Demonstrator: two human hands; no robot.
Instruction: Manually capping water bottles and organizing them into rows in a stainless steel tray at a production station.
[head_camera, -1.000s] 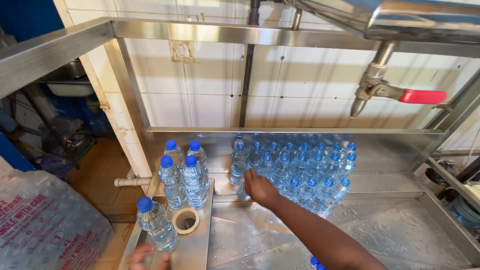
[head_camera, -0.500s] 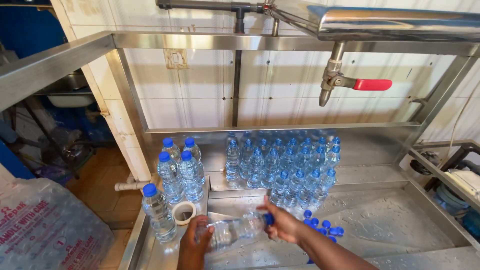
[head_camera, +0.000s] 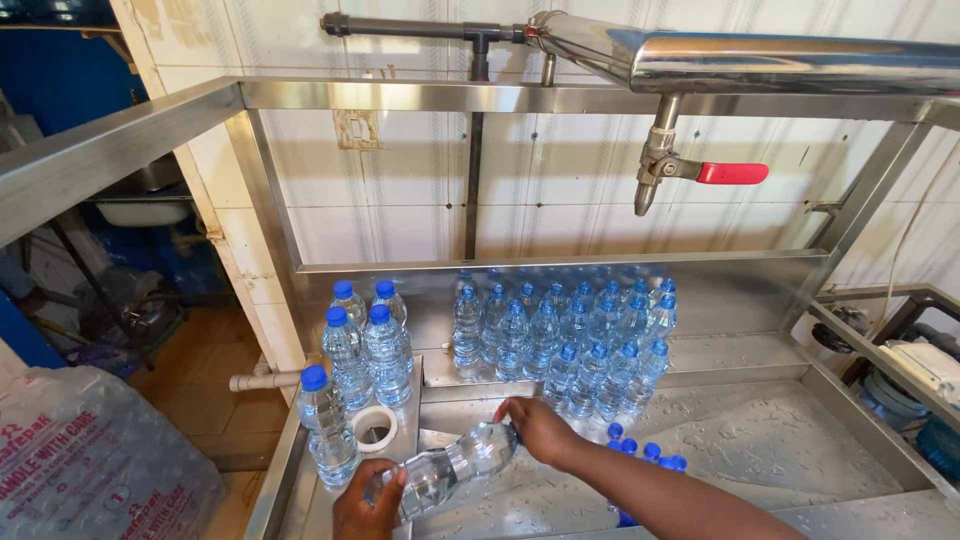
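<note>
Two hands grip one clear plastic water bottle (head_camera: 455, 472) lying sideways over the steel trough's front-left corner (head_camera: 300, 470): left hand (head_camera: 366, 505) clamps its base, right hand (head_camera: 540, 430) its cap end.

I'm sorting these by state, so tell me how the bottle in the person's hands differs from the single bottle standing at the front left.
The held bottle lies tilted, gripped at its ends by the left hand and right hand; the front-left bottle stands upright, untouched. The front-left bottle shows a blue cap; the held bottle's cap end is hidden in the right hand. Both are clear plastic water bottles.
</note>
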